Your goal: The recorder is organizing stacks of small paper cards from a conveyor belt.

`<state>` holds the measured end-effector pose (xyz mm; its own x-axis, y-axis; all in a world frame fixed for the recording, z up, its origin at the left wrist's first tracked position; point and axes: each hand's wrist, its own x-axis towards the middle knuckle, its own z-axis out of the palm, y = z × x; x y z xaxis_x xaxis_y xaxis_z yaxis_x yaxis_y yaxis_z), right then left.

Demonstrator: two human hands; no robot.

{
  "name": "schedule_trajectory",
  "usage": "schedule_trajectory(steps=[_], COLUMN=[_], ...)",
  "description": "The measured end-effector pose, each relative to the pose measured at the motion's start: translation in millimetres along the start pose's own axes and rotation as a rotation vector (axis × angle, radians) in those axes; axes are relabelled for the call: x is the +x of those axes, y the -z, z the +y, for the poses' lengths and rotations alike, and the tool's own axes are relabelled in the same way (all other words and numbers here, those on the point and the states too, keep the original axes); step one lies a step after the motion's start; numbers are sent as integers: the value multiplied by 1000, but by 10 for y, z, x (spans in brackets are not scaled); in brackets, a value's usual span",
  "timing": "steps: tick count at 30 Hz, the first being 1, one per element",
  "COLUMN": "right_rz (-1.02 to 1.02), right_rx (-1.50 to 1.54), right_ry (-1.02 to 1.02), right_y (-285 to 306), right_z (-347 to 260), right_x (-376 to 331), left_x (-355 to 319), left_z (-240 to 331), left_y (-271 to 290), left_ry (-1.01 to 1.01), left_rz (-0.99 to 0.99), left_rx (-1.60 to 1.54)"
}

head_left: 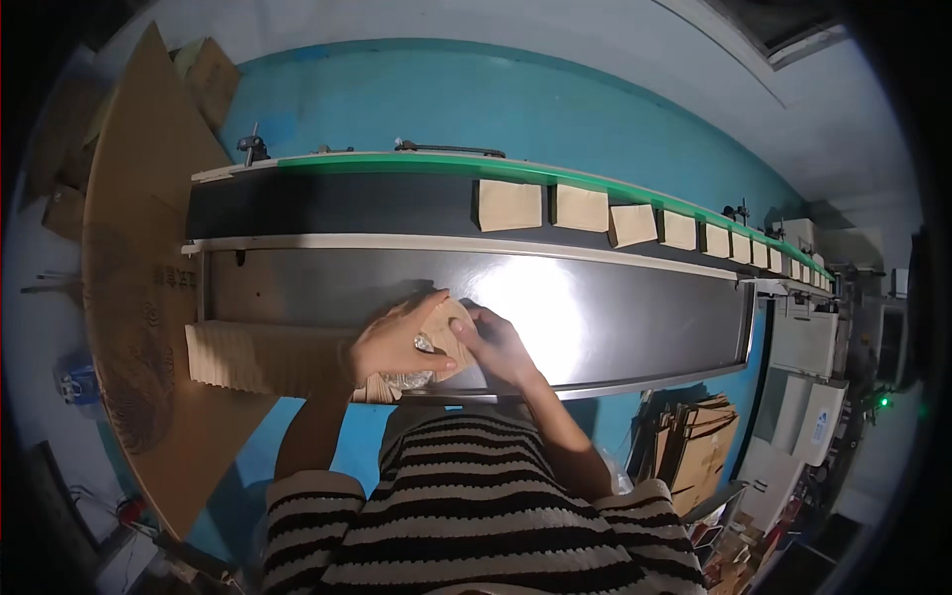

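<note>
While over the steel worktop [615, 317], both hands on a small brown box [451, 332].

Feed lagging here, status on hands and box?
Left hand and right hand both gripping small cardboard box over steel table. Flat carton stack beside left hand. Nothing blocking.

A steel worktable [635, 307] carries a stack of flat cardboard blanks [263, 357].

Row of tan boxes [654, 226] on conveyor belt [327, 203]; cardboard sheet [139, 248] left.
</note>
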<state>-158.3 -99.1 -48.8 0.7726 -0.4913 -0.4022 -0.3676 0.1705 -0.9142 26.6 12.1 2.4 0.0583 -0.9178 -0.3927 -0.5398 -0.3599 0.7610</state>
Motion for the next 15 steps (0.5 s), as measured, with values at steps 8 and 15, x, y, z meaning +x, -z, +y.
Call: schedule_trajectory(steps=[8,15], right_rz=[173,220], right_rx=[-123,-62], right_ry=[-112,89], right_y=[41,-389], right_z=[172,220], right_x=[391,714], left_x=[-44,-88], left_z=[-275,-664], left_y=[-31,73], left_ry=[20,7], left_rz=[-8,-18], left_rx=[-45,-30])
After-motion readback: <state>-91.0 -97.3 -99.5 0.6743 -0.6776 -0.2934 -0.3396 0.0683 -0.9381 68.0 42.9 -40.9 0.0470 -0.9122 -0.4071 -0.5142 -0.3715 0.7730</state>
